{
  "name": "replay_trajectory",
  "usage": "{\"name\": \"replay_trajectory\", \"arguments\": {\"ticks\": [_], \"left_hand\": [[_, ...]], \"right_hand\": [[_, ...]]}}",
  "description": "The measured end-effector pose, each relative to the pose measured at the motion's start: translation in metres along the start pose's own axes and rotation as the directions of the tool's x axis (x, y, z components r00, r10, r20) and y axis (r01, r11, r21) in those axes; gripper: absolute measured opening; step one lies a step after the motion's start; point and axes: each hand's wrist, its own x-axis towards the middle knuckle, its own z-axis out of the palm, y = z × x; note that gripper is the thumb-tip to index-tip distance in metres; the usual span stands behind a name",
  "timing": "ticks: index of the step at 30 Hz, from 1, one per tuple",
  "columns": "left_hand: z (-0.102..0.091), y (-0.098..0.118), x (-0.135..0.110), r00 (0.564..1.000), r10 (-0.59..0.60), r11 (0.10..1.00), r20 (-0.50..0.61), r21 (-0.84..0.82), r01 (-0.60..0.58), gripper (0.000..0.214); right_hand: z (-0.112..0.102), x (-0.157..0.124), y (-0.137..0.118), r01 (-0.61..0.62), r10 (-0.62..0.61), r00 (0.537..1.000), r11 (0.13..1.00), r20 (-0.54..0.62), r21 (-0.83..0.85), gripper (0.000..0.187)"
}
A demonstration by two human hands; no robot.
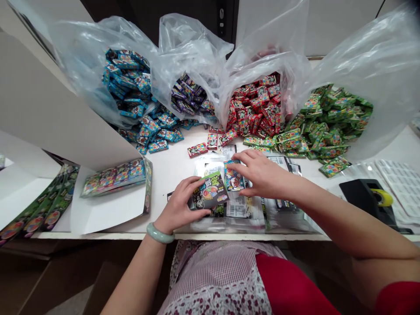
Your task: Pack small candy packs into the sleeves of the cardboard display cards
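Note:
My left hand (182, 203), with a pale green bangle at the wrist, grips a black and green printed packet (210, 192) between thumb and fingers. Just right of it, my right hand (262, 175) has its fingers and thumb around a small blue candy box (234, 177), held close to the packet's right edge. Under both hands lie several clear plastic bags with printed cards (241, 208). A red box (197, 150) and others like it rest on the white table beyond my hands.
Open clear bags along the back spill blue boxes (157, 127), purple boxes (188, 94), red boxes (256, 105) and green boxes (328, 118). At left stands an open display carton (111, 218) with filled packs. A black tape dispenser (364, 201) and label sheets (400, 183) lie right.

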Motion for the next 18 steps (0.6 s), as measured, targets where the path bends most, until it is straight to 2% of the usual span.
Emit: {"name": "replay_trajectory", "arguments": {"ticks": [9,15,18], "left_hand": [[0.006,0.002,-0.001,0.999,0.024,0.999,-0.039,0.024,-0.023,0.078],[0.009,0.007,-0.004,0.998,0.034,0.999,-0.044,0.025,-0.033,0.077],[0.008,0.008,-0.006,0.999,0.022,0.999,-0.035,0.038,-0.021,0.075]], "right_hand": [[0.003,-0.005,-0.006,0.07,-0.074,0.996,0.993,0.041,0.092,0.066],[0.019,-0.009,0.0,0.073,-0.085,0.996,0.96,0.033,0.269,0.08],[0.023,-0.009,0.0,0.068,-0.084,0.996,0.958,0.044,0.28,0.075]]}}
